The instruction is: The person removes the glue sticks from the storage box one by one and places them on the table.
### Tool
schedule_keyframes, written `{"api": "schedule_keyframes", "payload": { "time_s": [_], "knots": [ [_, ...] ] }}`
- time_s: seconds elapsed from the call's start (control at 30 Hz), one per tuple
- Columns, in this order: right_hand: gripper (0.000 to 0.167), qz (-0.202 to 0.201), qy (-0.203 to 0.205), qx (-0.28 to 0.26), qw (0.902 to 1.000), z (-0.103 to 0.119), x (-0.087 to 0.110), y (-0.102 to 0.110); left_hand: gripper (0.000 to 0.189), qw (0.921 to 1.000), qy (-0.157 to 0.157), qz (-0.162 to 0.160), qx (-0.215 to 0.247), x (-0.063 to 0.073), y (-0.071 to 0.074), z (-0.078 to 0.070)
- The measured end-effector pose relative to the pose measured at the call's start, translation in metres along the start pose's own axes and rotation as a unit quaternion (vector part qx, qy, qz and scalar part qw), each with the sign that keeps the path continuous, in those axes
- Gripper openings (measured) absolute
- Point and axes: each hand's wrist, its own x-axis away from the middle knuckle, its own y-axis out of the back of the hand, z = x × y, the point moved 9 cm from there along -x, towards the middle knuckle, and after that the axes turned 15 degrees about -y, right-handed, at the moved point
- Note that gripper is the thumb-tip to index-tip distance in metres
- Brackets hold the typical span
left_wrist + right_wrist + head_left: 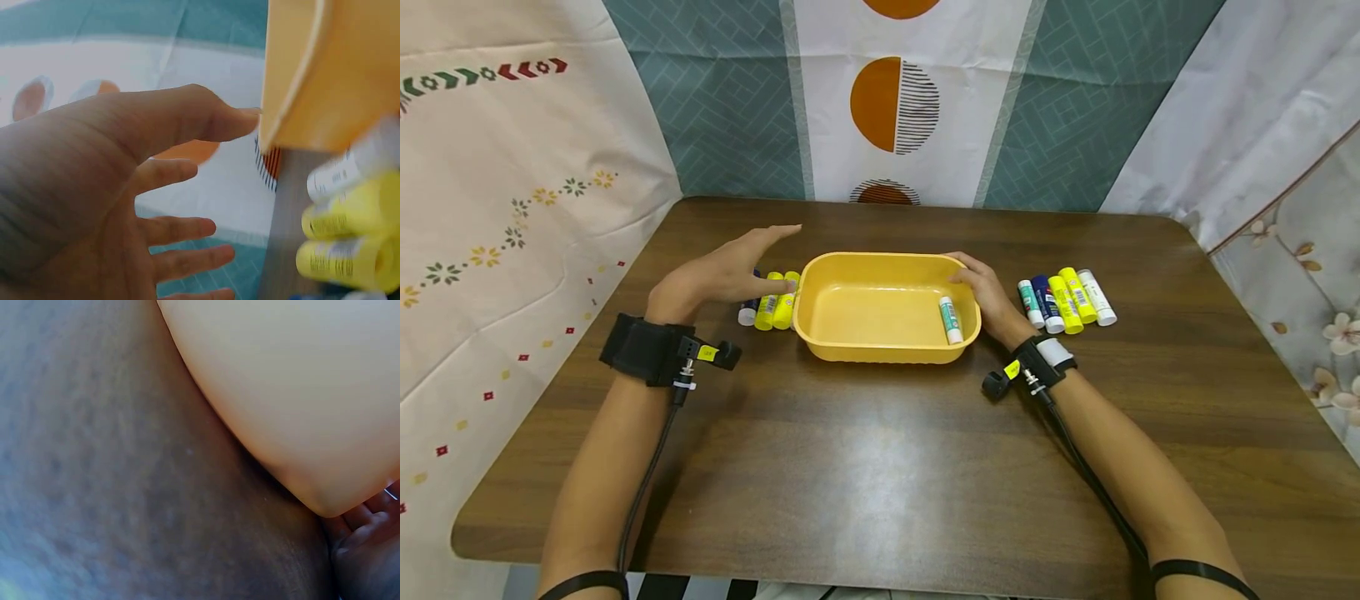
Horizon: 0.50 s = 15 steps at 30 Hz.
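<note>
A yellow plastic tub [872, 317] stands mid-table, and one white-and-teal glue stick [951, 320] lies inside it near the right end. My right hand [992, 300] grips the tub's right rim; its fingers show low at the tub's side in the right wrist view. To the left, my left hand [718, 271] is spread, its fingers extended and nothing in its grasp. The left thumb [231, 124] points at the tub's edge in the left wrist view. Below that hand lie two yellow glue sticks [767, 310] and a blue one [748, 312], partly hidden.
Right of the tub, several glue sticks lie in a row: a teal-and-white one [1031, 303], a blue one [1047, 303], yellow ones [1064, 305] and a white one [1097, 297]. A patterned curtain [730, 108] hangs behind the brown wooden table [865, 467].
</note>
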Motion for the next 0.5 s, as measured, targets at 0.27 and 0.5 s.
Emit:
{"api": "schedule_keyframes", "payload": {
  "time_s": [0.27, 0.5],
  "knots": [
    [0.037, 0.003, 0.001, -0.007, 1.0000, -0.003, -0.001, 0.000, 0.076, 0.9979, -0.048, -0.041, -0.017, -0.019, -0.005, -0.025],
    [0.037, -0.006, 0.001, 0.005, 1.0000, -0.003, -0.001, 0.002, 0.058, 0.9921, -0.099, -0.072, -0.025, -0.036, -0.019, -0.059]
  ]
}}
